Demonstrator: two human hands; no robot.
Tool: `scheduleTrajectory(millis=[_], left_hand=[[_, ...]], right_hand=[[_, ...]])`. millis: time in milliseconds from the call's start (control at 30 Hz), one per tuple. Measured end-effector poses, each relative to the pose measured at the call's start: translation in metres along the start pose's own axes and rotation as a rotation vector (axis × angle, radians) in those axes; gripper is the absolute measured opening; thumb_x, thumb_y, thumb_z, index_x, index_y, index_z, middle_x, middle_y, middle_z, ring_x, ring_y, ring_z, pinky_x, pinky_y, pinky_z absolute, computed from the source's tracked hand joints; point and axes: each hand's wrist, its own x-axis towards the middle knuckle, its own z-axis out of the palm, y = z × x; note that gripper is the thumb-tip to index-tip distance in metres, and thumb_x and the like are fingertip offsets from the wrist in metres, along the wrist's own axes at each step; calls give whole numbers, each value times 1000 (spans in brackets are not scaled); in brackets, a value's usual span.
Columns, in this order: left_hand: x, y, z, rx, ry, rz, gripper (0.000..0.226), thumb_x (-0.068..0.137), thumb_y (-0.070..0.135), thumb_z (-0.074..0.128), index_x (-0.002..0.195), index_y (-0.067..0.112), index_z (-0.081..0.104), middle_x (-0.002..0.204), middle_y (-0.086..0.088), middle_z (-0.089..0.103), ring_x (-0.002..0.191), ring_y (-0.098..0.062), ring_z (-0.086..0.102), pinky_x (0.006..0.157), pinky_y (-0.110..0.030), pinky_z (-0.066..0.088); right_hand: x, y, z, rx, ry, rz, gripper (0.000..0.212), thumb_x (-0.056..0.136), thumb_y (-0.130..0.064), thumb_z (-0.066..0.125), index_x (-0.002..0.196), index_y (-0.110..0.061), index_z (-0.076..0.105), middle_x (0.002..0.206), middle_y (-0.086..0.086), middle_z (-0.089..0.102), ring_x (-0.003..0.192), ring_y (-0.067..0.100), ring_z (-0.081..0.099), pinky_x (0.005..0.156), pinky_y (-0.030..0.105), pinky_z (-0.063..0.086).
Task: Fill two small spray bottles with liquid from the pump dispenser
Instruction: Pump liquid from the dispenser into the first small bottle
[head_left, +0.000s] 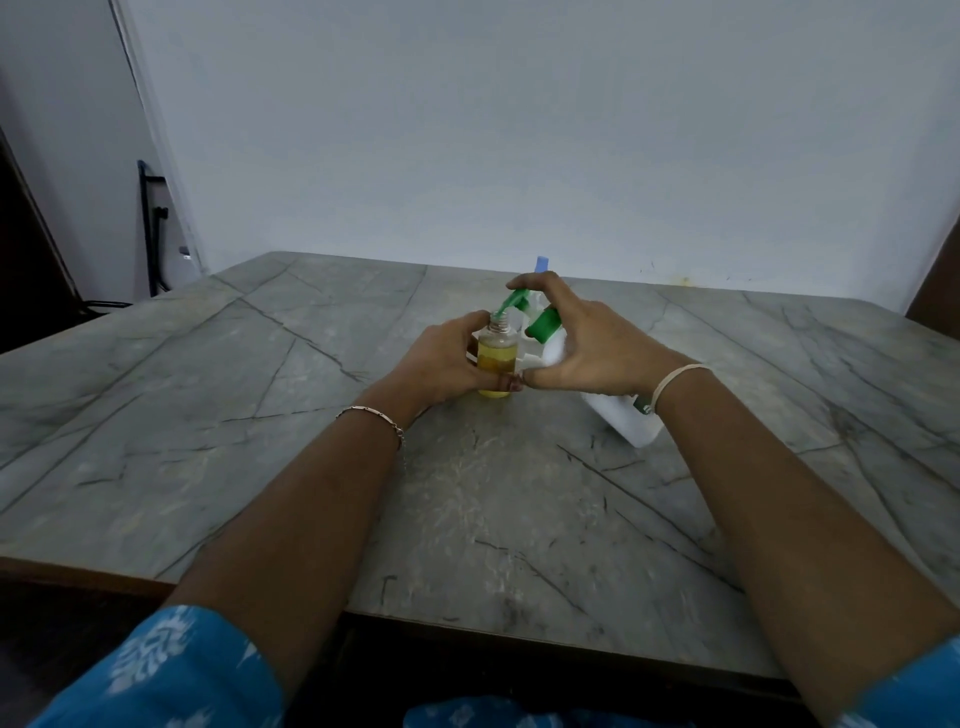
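Spray bottle (497, 358), small and clear, is shown uncapped and apparently standing on the desk (311, 415), roughly half filled with yellow liquid. It is gripped round its lower body by the left hand (441, 364), fingers curled. The white pump dispenser (623, 415) is held tilted by the right hand (597, 348), which is wrapped about it with the forefinger laid over the green pump head (515, 300). The spout is placed at the open neck. For a clean fill, the spout should be centred over the neck, the bottle steadied against the desk, and short, even strokes applied so that overflow is avoided. A blue-tipped object (542, 264), possibly the second bottle, is partly hidden behind the hands.
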Motion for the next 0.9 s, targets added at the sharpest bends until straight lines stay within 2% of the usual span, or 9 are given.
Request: scheduleTrajectory(millis=[133, 333, 533, 667, 900], left_hand=[[-2, 2, 0, 6, -8, 7, 69, 64, 39, 86, 124, 24, 56, 102, 9, 66, 84, -1, 62, 74, -16, 46], [-1, 1, 0, -4, -1, 2, 66, 63, 39, 87, 120, 24, 57, 102, 7, 67, 90, -10, 64, 78, -21, 48], [0, 0, 1, 9, 6, -3, 67, 60, 41, 89, 118, 24, 58, 105, 1, 71, 91, -13, 66, 84, -31, 53], [0, 0, 2, 19, 10, -3, 70, 60, 41, 88, 120, 22, 57, 108, 0, 71, 93, -15, 66, 87, -33, 53], [2, -1, 3, 51, 5, -22, 85, 59, 46, 87, 132, 20, 52, 117, -1, 68, 99, -17, 65, 90, -33, 52]], right_hand=[[1, 6, 1, -90, -48, -1, 106, 71, -29, 79, 147, -50, 9, 114, 6, 62, 85, 20, 62, 79, 37, 54], [4, 7, 10, -84, 29, -22, 86, 69, -21, 76, 136, -39, 26, 104, 7, 63, 77, 19, 60, 72, 36, 54], [8, 4, 14, -100, 116, -59, 75, 69, -17, 77, 130, -25, 35, 107, 1, 59, 86, 22, 56, 72, 29, 41], [7, 5, 15, -114, 117, -40, 77, 68, -20, 76, 131, -32, 33, 106, 3, 62, 82, 21, 57, 71, 35, 50], [3, 7, 9, -57, 47, -13, 81, 70, -18, 74, 134, -37, 29, 100, 7, 64, 72, 19, 61, 65, 35, 53]])
